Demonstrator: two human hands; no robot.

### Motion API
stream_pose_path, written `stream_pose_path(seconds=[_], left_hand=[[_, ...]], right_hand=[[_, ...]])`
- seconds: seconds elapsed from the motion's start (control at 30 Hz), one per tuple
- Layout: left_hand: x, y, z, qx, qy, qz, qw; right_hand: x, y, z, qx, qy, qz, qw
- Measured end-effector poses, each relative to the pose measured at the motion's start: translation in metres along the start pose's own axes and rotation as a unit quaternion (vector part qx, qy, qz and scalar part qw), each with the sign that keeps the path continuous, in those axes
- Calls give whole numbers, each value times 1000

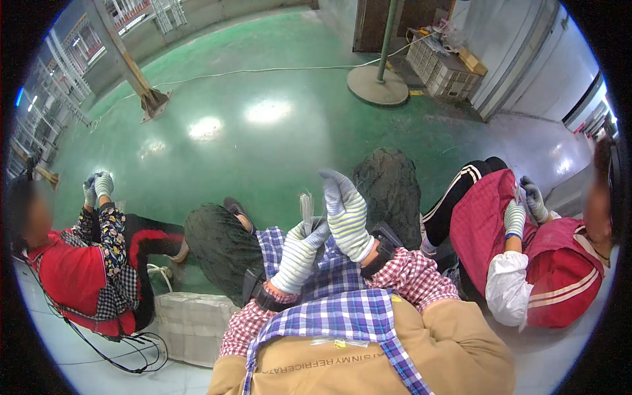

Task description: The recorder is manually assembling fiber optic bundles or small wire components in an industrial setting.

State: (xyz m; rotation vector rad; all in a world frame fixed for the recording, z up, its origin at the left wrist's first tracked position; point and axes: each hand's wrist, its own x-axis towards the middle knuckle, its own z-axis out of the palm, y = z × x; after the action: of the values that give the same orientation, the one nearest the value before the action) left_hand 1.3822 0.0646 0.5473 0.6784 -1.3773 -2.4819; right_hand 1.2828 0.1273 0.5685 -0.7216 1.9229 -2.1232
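Left fingers (315, 232) closed round thin pale strips (306, 209), upright above lap. Right hand (347, 217) open, fingers raised, just beside strips. Judged step: sorting bundle; next calls for right-hand pinch on one strip.

Striped knit gloves cover the left hand (299, 253) and right hand (347, 217); red-checked sleeves (411, 273); black wristbands (380, 253); plaid-trimmed tan apron (368, 349).

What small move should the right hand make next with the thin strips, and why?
Probably the right hand should close on the top of the strips. The left hand already grips their lower end and holds them upright, while the right hand stands open just beside them, its fingers raised and seemingly not yet gripping them.
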Motion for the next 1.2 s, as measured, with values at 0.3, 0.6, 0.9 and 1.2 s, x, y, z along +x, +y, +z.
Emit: stream_pose_path(seconds=[0.3, 0.6, 0.9, 1.2], left_hand=[[3, -5, -13, -26, -52, -8, 998], [3, 10, -10, -17, 13, 31, 999], [-2, 8, -13, -10, 11, 73, 997], [-7, 18, -16, 27, 2, 21, 999]], right_hand=[[-7, 1, 11, 76, -30, 18, 996], [13, 13, -8, 181, -7, 49, 982], [4, 3, -31, 44, -224, 160, 960], [16, -17, -49, 52, -227, 117, 965]])
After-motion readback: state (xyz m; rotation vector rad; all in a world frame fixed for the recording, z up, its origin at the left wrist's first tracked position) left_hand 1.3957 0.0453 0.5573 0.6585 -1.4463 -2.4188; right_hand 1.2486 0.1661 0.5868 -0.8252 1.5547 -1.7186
